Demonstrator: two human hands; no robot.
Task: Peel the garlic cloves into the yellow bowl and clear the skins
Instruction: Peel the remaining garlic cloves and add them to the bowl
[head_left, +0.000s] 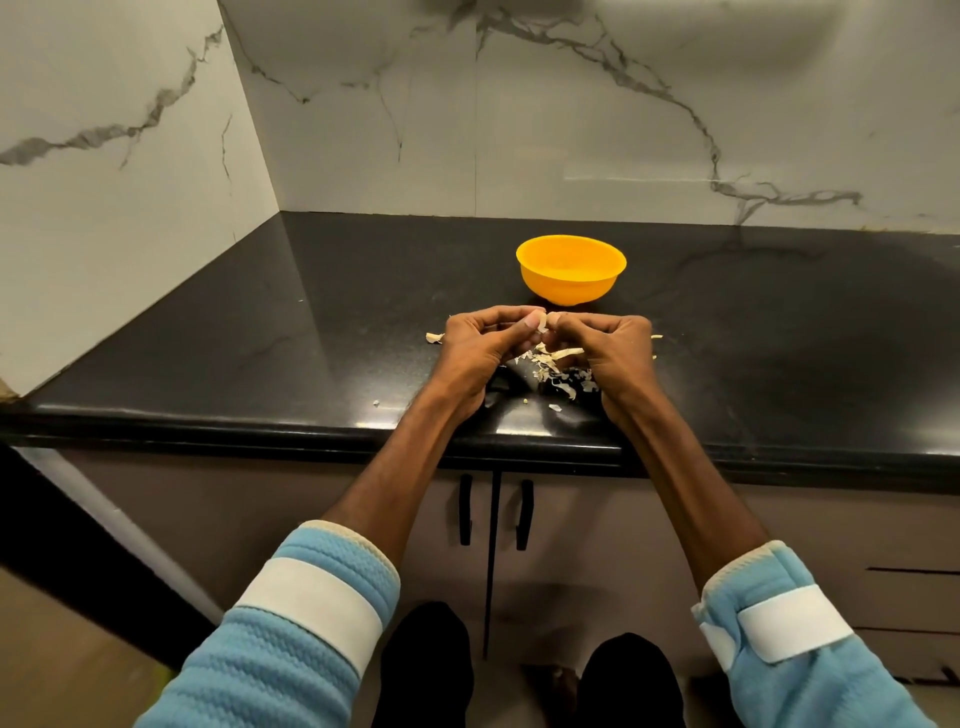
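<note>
Peeling is the step in hand: your left hand (480, 348) and right hand (610, 348) are both curled, fingertips pinching one small pale garlic clove (540, 325) between them, just in front of the round yellow plastic bowl (566, 288). Pinch the loose flap and pull along the clove. Work low over the glossy black stone countertop (311, 338) so scraps land on the papery beige skin pile (558, 364) under your hands. Bowl contents: only the far inner wall shows, bottom hidden, can't tell.
</note>
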